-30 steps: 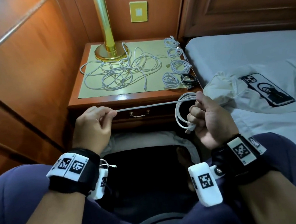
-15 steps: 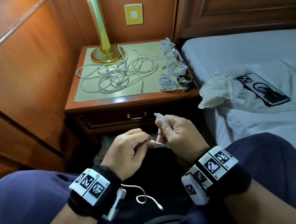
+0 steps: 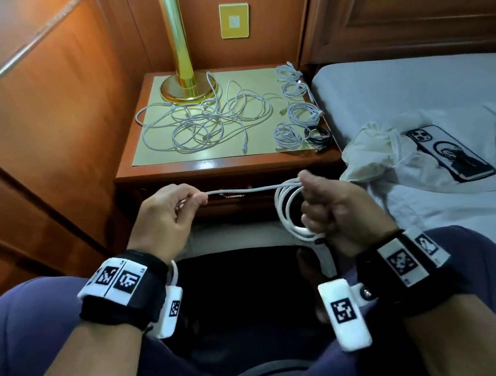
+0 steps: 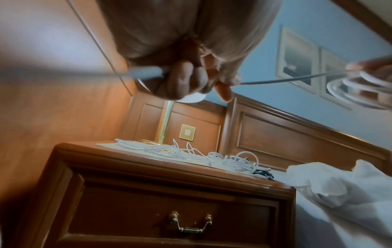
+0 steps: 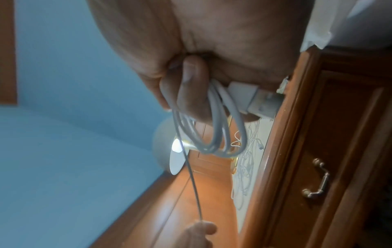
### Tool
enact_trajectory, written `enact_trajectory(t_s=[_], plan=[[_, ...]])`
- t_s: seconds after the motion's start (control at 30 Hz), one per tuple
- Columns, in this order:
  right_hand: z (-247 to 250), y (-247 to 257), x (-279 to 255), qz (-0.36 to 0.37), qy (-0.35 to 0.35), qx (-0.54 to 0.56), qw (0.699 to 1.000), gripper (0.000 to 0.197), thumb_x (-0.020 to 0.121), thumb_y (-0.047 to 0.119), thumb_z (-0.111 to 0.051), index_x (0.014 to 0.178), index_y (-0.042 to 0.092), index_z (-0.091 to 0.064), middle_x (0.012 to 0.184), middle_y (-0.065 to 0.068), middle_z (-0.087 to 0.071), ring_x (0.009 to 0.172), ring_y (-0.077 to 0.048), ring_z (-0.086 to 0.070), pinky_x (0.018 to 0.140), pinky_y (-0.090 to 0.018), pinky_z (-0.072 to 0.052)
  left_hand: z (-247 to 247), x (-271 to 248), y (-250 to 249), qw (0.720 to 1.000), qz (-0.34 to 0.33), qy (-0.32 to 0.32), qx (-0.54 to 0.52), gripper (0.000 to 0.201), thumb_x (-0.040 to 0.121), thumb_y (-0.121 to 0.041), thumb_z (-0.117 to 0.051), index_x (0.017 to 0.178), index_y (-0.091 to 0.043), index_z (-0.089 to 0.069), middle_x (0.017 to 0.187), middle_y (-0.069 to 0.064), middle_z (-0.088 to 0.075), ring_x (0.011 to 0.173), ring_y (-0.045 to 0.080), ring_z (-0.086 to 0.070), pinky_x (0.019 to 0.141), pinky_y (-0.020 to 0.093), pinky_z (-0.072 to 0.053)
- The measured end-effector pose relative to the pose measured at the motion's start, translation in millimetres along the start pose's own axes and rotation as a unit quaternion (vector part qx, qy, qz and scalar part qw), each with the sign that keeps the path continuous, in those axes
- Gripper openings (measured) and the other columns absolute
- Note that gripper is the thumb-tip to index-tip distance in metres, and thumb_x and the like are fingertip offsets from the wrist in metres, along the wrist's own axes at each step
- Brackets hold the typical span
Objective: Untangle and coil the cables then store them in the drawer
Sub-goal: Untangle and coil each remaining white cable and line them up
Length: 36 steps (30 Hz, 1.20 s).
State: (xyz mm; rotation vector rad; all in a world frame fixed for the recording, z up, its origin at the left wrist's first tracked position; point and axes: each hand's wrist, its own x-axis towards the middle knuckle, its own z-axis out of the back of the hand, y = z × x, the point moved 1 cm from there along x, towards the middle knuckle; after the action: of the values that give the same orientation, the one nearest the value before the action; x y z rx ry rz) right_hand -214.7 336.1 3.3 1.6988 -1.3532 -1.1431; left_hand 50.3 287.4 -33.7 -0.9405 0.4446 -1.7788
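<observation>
A white cable (image 3: 250, 189) stretches taut between my two hands in front of the nightstand. My right hand (image 3: 331, 209) grips several loops of it (image 5: 214, 130), with its USB plug (image 5: 254, 99) against the palm. My left hand (image 3: 178, 207) pinches the free run (image 4: 275, 79) between thumb and fingertips. A tangle of white cables (image 3: 206, 121) lies on the nightstand's mat. Small coiled white cables (image 3: 294, 103) and a black coil (image 3: 317, 134) lie along its right side. The drawer (image 4: 180, 214) below is closed.
A brass lamp base (image 3: 187, 87) stands at the back of the nightstand (image 3: 226, 165). Wood panelling closes the left side. To the right is a bed (image 3: 413, 87) with a white cloth bag (image 3: 374, 153) and a phone (image 3: 451, 154). My knees flank the hands.
Half a second ago my hands were together low over my lap; they have risen and pulled apart, drawing a straight run of cable out from the loops in my right hand.
</observation>
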Motion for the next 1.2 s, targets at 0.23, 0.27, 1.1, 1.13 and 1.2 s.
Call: enact_trajectory(t_s=[0.23, 0.27, 1.1, 1.13, 1.2], plan=[[10.8, 6.0, -1.1, 0.098, -0.139, 0.092, 0.981, 0.039, 0.103, 0.03, -0.049, 0.067, 0.022, -0.034, 0.049, 0.01, -0.025, 0.041, -0.006, -0.019, 0.041, -0.019, -0.018, -22.6, -11.6, 5.7, 0.998, 0.03, 0.018, 0.048, 0.012, 0.094, -0.02, -0.065, 0.086, -0.021, -0.074, 0.076, -0.003, -0.066, 0.068, 0.011, -0.06, 0.071, 0.024, -0.05], [9.5, 5.3, -1.5, 0.124, -0.145, 0.065, 0.98, 0.042, 0.104, 0.029, -0.047, 0.065, 0.023, -0.034, 0.049, 0.009, -0.026, 0.042, -0.007, -0.019, 0.042, -0.02, -0.019, -29.5, -16.9, 3.8, 0.997, 0.011, 0.045, 0.058, 0.014, 0.093, -0.027, -0.062, 0.086, -0.022, -0.073, 0.078, -0.004, -0.066, 0.072, 0.017, -0.063, 0.072, 0.032, -0.053], [-2.0, -8.0, -1.1, 0.034, -0.116, 0.062, 0.991, 0.039, 0.105, 0.023, -0.041, 0.067, 0.018, -0.035, 0.051, 0.004, -0.029, 0.043, -0.01, -0.031, 0.044, -0.02, -0.031, -39.0, -20.1, -6.6, 0.953, 0.293, 0.068, -0.047, 0.049, 0.093, -0.041, -0.055, 0.056, -0.009, -0.047, 0.047, -0.002, -0.039, 0.048, 0.022, -0.039, 0.051, 0.031, -0.031], [-6.3, -7.4, -2.3, 0.047, -0.098, 0.073, 0.991, 0.039, 0.106, 0.024, -0.039, 0.068, 0.015, -0.037, 0.051, 0.001, -0.035, 0.044, -0.012, -0.037, 0.046, -0.02, -0.036, -40.2, -22.6, -12.7, 0.958, 0.267, 0.103, 0.026, 0.048, 0.094, -0.04, -0.056, 0.059, -0.007, -0.054, 0.048, -0.002, -0.047, 0.053, 0.022, -0.048, 0.055, 0.032, -0.036], [-14.2, -8.6, -5.5, 0.077, -0.067, 0.046, 0.994, 0.04, 0.107, 0.025, -0.036, 0.071, 0.011, -0.042, 0.054, -0.005, -0.05, 0.05, -0.019, -0.049, 0.052, -0.024, -0.044, -48.4, -30.3, -27.5, 0.958, 0.214, 0.164, 0.099, 0.041, 0.095, -0.038, -0.056, 0.065, -0.011, -0.062, 0.055, 0.0, -0.058, 0.061, 0.021, -0.058, 0.059, 0.03, -0.044]])
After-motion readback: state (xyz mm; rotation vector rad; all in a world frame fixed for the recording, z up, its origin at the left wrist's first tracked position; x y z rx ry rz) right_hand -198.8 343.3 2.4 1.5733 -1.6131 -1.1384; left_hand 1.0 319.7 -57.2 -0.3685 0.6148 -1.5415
